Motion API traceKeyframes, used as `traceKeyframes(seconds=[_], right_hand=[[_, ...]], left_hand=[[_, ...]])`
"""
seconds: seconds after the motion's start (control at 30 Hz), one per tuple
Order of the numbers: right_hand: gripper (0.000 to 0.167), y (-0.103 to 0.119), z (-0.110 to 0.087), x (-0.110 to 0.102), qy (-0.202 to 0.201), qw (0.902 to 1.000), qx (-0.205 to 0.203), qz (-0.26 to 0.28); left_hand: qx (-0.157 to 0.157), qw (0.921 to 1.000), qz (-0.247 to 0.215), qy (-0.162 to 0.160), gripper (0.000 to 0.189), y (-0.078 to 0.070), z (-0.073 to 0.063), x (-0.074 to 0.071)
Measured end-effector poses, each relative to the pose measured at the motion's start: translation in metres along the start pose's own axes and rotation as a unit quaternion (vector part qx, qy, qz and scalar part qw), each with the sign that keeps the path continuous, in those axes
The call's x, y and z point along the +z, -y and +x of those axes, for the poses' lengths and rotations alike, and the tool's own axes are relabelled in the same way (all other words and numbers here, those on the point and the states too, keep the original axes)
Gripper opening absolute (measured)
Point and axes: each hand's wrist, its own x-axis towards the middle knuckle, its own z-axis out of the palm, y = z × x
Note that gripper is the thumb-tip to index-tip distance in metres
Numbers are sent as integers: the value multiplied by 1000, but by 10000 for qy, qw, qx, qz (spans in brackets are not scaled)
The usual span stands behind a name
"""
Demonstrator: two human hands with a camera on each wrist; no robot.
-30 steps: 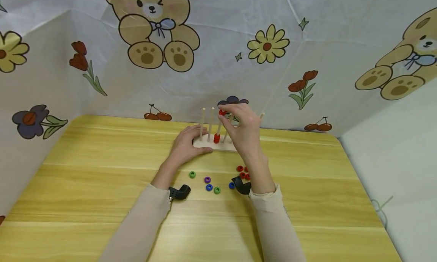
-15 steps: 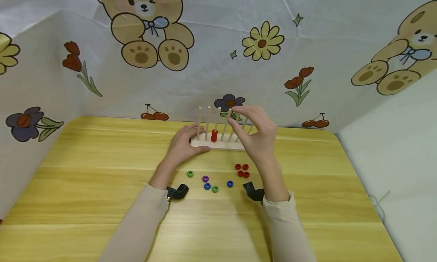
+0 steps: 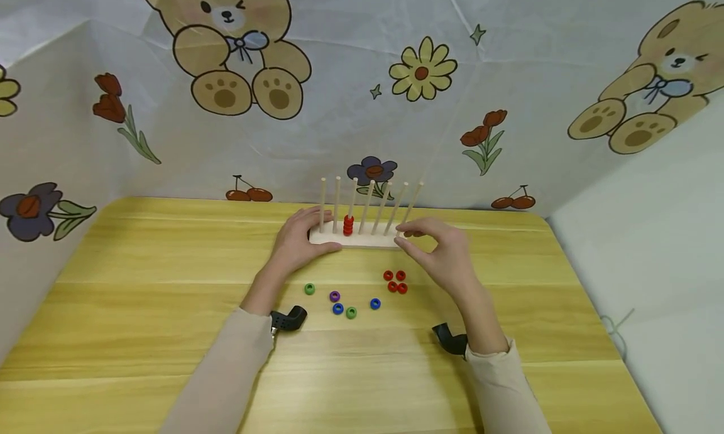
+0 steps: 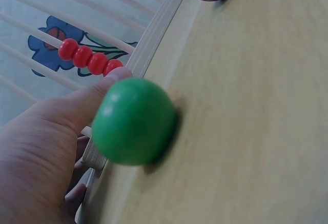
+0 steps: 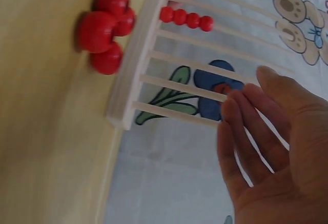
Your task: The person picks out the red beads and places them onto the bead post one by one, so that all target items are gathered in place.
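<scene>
A wooden peg rack stands near the table's back edge, its upright pegs in a row. Several red beads are stacked on one peg. My left hand holds the rack's left end, thumb along the front and fingers behind. In the left wrist view, that thumb lies just behind a green bead. My right hand is at the rack's right end in the head view. In the right wrist view its fingers are extended near the peg tops with no bead among them; whether they touch a peg cannot be told.
Loose red beads form a small cluster before the rack. A purple bead, blue beads and green beads lie nearer on the wooden table. A printed cloth hangs behind the table.
My right hand released a red bead onto the stacked peg, then moved right and down to the rack's right end. My left hand stayed on the rack. The head view shifted slightly.
</scene>
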Motion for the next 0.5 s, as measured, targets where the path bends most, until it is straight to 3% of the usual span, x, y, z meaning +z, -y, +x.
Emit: traceKeyframes(seconds=[0.13, 0.27, 0.4, 0.5], right_hand=[[20, -8, -5, 9, 892, 9949, 443, 144], [21, -11, -5, 17, 1657, 9818, 866, 338], [22, -13, -7, 23, 2201, 9686, 1139, 195], [21, -15, -9, 27, 2380, 9634, 1231, 96]], left_hand=[[-29, 10000, 12, -1, 73, 1, 0, 0], [-59, 10000, 12, 1, 74, -1, -1, -1], [-53, 10000, 30, 8, 73, -1, -1, -1], [-37, 10000, 27, 6, 73, -1, -1, -1]])
